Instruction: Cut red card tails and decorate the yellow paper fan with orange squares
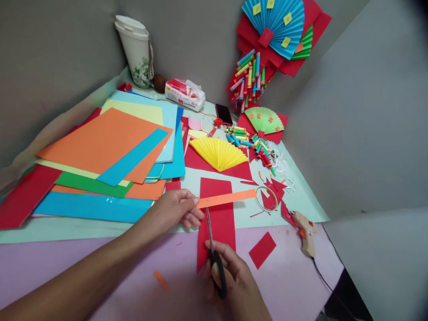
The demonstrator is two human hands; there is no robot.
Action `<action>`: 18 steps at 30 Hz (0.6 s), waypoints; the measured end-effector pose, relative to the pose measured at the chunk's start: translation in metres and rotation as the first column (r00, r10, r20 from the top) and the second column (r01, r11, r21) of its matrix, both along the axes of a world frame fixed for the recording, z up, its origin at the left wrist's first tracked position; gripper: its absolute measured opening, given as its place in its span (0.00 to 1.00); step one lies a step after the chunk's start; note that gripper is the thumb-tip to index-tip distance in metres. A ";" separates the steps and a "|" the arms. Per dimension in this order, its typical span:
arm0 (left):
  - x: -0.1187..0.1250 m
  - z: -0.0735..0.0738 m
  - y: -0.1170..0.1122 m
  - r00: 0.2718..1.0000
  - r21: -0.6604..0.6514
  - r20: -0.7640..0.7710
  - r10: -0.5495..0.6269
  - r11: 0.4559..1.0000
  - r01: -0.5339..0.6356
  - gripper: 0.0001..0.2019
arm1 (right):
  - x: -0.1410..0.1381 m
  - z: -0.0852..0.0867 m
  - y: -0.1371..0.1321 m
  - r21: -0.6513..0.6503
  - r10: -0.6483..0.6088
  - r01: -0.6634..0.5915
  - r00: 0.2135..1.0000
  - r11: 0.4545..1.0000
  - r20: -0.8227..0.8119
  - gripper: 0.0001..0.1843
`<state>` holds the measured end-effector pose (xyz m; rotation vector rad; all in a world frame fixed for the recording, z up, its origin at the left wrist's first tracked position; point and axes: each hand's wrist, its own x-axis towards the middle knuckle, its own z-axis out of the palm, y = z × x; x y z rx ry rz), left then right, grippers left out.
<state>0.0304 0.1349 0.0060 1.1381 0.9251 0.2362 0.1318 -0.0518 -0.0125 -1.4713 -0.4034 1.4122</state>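
My left hand point(179, 208) pinches the left end of a long orange paper strip point(227, 198), held level above a red paper rectangle point(217, 223) on the table. My right hand point(234, 278) grips black-handled scissors point(214, 254). Their blades point up and away and meet the strip just beside my left fingers. A small orange offcut point(161, 280) lies on the purple table surface below my left forearm.
A stack of coloured paper sheets point(107, 151) fills the left. A yellow paper fan point(219, 154), a green fan point(264, 119), rolled paper tubes point(249, 140), a tape ring point(266, 198), a glue gun point(306, 229) and a red scrap point(262, 249) lie about. A cup point(137, 51), tissue pack point(185, 93) and phone point(223, 114) are behind.
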 end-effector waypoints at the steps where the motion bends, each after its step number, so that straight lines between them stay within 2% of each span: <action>1: 0.001 0.000 -0.001 1.000 -0.004 -0.006 -0.006 1.000 0.006 0.11 | -0.001 0.001 0.001 0.006 0.009 -0.009 1.000 1.000 0.011 0.33; 5: 0.004 0.004 -0.004 0.999 -0.024 -0.041 -0.018 1.000 0.017 0.12 | -0.004 0.000 0.003 0.018 -0.010 0.009 1.000 1.000 0.022 0.32; 13: 0.004 0.007 -0.006 0.996 -0.031 -0.058 -0.061 0.998 0.059 0.12 | -0.009 -0.009 0.004 0.045 -0.089 0.093 0.993 0.995 -0.084 0.30; 18: 0.005 0.006 -0.006 0.996 -0.027 -0.066 -0.064 0.998 0.062 0.12 | -0.011 -0.008 0.006 0.045 -0.075 0.078 0.995 0.996 -0.071 0.31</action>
